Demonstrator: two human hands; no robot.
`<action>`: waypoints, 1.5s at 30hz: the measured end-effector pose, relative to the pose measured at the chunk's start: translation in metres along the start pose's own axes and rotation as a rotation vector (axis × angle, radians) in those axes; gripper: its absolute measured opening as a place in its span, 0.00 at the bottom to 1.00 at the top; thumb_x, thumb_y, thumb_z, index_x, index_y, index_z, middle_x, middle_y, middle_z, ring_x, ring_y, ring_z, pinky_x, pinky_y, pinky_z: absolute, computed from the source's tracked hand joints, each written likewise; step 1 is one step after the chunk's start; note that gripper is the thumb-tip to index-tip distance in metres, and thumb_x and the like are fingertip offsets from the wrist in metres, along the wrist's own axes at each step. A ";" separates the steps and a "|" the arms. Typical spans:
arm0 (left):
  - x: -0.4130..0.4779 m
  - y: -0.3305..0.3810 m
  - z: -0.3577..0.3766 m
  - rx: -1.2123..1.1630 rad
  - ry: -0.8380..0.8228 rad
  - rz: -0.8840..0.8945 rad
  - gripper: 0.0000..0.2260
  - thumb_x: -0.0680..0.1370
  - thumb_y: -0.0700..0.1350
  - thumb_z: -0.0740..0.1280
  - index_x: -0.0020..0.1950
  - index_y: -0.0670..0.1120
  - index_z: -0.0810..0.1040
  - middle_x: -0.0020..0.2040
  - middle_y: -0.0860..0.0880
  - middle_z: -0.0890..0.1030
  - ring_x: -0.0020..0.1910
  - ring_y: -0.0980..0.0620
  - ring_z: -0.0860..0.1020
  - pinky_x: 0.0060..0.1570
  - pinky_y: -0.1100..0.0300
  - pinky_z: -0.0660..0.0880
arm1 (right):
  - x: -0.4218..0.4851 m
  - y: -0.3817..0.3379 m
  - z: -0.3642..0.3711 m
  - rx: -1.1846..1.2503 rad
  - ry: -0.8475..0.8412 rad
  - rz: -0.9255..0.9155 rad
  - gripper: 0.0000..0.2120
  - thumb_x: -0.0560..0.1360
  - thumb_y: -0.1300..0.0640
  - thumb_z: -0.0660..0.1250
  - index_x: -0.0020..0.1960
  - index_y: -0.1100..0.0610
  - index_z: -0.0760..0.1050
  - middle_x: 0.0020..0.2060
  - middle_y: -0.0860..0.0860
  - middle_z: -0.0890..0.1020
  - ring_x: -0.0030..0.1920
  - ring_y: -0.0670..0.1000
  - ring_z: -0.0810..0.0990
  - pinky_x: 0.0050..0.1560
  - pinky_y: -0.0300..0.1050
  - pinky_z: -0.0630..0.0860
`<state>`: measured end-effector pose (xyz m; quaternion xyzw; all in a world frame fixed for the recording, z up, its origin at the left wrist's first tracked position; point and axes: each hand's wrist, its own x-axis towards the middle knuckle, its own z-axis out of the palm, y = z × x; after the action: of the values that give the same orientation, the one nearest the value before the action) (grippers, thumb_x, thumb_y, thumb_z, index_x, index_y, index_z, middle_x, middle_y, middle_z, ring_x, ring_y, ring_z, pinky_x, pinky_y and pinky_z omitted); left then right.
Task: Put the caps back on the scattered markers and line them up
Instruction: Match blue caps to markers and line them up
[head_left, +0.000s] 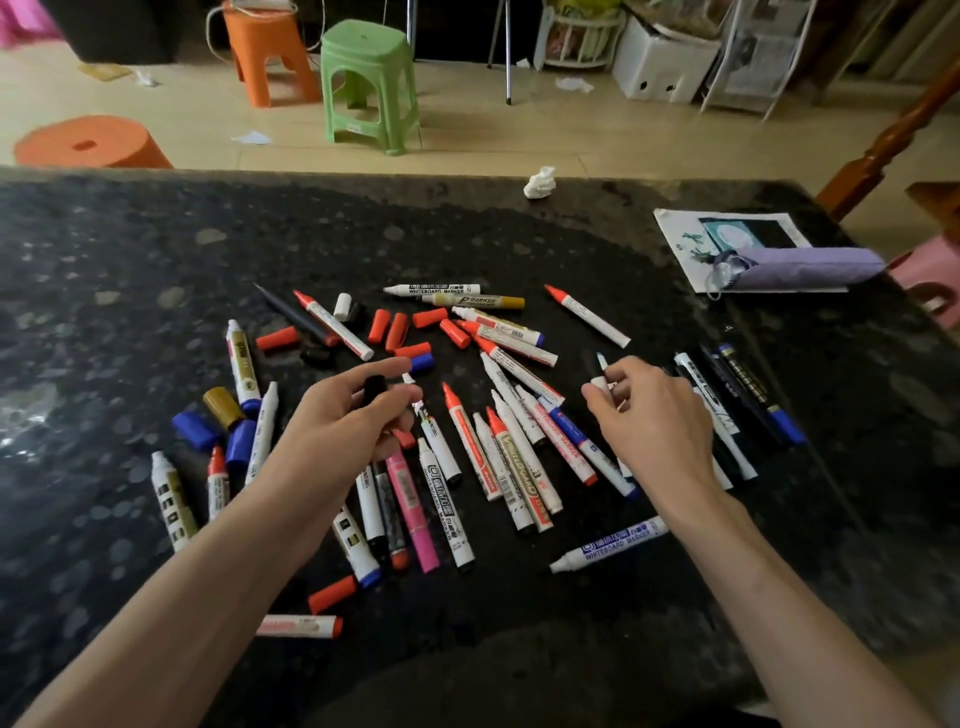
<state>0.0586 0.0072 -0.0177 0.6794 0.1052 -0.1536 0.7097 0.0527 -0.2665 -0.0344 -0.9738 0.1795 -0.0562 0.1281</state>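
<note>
Over the scattered markers (470, 447) on the dark table (156, 249), a black cap (375, 389) is pinched in the left hand (337, 421) and a white marker (601, 385) in the right hand (660, 421), both judged light, stiff and smooth, the marker best held at the barrel.

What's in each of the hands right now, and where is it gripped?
The left hand pinches a black cap by its sides. The right hand pinches a white marker near its tip end.

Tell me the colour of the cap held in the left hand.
Black: the left hand pinches the cap, seen best in the head view.
</note>
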 end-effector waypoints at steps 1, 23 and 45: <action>0.001 0.001 -0.002 -0.027 0.001 -0.020 0.10 0.84 0.41 0.65 0.63 0.49 0.81 0.47 0.47 0.84 0.43 0.53 0.79 0.37 0.62 0.73 | 0.003 0.000 0.002 -0.014 0.008 -0.004 0.12 0.80 0.44 0.69 0.57 0.50 0.79 0.46 0.48 0.85 0.48 0.51 0.83 0.43 0.47 0.76; -0.006 0.016 -0.094 -0.132 0.232 0.070 0.09 0.84 0.37 0.63 0.62 0.41 0.80 0.45 0.48 0.84 0.39 0.55 0.77 0.33 0.66 0.73 | -0.001 -0.104 0.047 0.266 -0.005 -0.408 0.15 0.78 0.48 0.73 0.64 0.48 0.80 0.58 0.47 0.78 0.62 0.51 0.74 0.64 0.49 0.73; -0.012 0.022 -0.143 -0.158 0.368 0.087 0.10 0.86 0.43 0.61 0.61 0.43 0.80 0.42 0.52 0.80 0.38 0.55 0.76 0.34 0.63 0.72 | 0.021 -0.189 0.087 0.210 -0.020 -0.453 0.09 0.77 0.48 0.74 0.54 0.49 0.85 0.53 0.50 0.80 0.60 0.54 0.74 0.61 0.48 0.71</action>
<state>0.0640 0.1516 -0.0012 0.6422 0.2153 0.0126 0.7355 0.1487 -0.0835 -0.0655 -0.9710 -0.0515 -0.0922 0.2147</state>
